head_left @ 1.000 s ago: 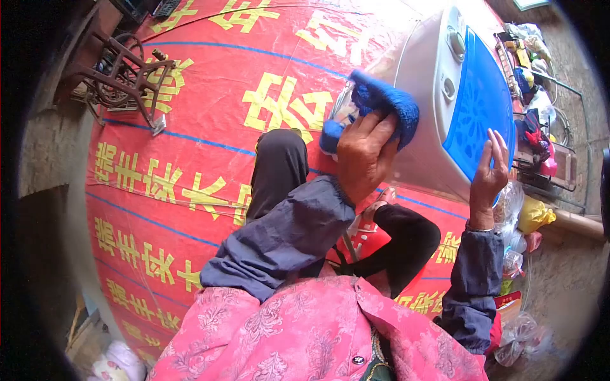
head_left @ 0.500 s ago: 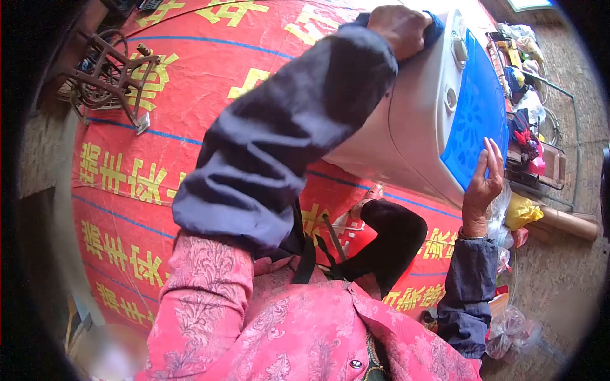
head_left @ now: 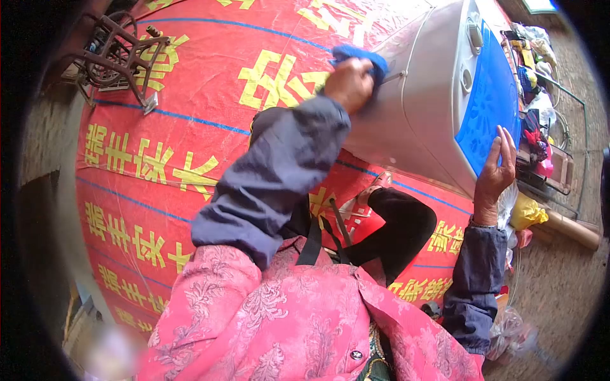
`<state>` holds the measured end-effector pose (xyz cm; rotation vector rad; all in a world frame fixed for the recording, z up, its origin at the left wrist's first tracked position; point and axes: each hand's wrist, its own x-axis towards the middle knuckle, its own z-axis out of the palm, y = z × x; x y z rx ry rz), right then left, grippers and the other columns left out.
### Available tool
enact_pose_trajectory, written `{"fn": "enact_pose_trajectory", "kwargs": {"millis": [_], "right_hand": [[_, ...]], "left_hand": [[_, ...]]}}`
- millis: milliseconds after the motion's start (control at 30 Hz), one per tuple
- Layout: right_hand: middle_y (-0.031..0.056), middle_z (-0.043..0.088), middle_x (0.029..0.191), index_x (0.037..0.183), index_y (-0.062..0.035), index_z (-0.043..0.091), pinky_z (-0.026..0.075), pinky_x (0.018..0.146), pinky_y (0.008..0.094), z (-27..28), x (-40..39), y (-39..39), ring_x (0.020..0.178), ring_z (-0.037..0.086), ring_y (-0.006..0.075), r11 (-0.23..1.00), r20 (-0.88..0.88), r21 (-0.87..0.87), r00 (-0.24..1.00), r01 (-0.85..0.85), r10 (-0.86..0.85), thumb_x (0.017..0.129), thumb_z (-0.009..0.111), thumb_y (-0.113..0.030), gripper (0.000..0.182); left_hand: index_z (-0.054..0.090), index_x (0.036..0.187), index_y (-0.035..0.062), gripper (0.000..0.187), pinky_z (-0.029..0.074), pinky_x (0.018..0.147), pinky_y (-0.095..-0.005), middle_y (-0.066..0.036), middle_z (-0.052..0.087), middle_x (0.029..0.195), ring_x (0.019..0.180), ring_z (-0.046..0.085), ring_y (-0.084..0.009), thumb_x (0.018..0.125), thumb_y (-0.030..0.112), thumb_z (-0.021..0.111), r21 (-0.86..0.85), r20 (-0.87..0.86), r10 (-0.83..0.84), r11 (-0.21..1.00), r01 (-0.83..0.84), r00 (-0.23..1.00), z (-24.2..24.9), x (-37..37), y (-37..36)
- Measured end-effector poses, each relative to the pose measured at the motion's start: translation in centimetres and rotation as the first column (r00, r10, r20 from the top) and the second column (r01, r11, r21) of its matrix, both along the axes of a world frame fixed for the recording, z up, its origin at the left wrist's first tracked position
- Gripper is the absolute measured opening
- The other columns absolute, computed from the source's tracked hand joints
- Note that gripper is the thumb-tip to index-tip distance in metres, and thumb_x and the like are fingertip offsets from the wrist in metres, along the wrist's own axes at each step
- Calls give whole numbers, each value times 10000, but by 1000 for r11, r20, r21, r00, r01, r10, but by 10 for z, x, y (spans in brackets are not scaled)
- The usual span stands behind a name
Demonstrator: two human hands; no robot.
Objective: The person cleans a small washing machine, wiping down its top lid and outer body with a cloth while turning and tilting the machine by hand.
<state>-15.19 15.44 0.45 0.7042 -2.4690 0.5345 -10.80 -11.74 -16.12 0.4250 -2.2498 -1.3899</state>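
My left hand (head_left: 351, 84) is closed around a blue cloth (head_left: 363, 58), bunched against the side of a small washing machine (head_left: 387, 120). The machine has a whitish body, a blue lid (head_left: 492, 108) with a flower pattern, and a knob (head_left: 474, 35) on its top panel. The palm side of the left hand is hidden, and motion smears it a little. At the near edge of the lid, my right hand (head_left: 495, 171) rests with its fingers stretched out, holding nothing.
Red sheeting (head_left: 210, 82) with yellow characters spreads under the machine. A rusty metal frame (head_left: 124, 63) with a wheel stands at the upper left. To the right are piled bags and clothes (head_left: 537, 120), a yellow bag (head_left: 527, 211) and a cardboard tube (head_left: 572, 230).
My left hand has moved down and left with the blue cloth, from the upper far side of the machine onto its side. My right hand stays at the lid's edge. The view has shifted slightly.
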Motion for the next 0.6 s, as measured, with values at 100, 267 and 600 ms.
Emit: {"fn": "enact_pose_trajectory", "kwargs": {"millis": [100, 267, 600], "right_hand": [[138, 625, 1147, 1121, -26, 658, 463, 909, 337, -1, -1, 2, 1055, 593, 238, 1000, -8, 5, 1000, 0, 0, 942, 535, -103, 231], [134, 624, 1149, 1125, -29, 658, 460, 916, 331, -1, 0, 2, 1054, 592, 234, 1000, 6, -17, 1000, 3, -3, 941, 536, -103, 232], [138, 624, 1152, 1118, -27, 661, 457, 920, 326, -4, -5, 7, 1059, 590, 234, 999, 5, -44, 1000, -10, 10, 937, 541, -101, 229]], "left_hand": [[588, 971, 21, 181, 462, 692, -460, -196, 574, 868, 841, 569, -411, 830, 134, 586, 21, -134, 116, 993, -114, 984, 16, 38, 43], [580, 967, -3, 182, 465, 688, -444, -195, 565, 857, 842, 565, -411, 816, 97, 592, 13, -232, 84, 996, -83, 969, 61, 71, 49], [550, 869, 32, 160, 464, 731, -499, -200, 607, 946, 875, 578, -411, 808, 162, 481, -113, 178, -37, 992, 58, 983, -10, 10, 18]]}}
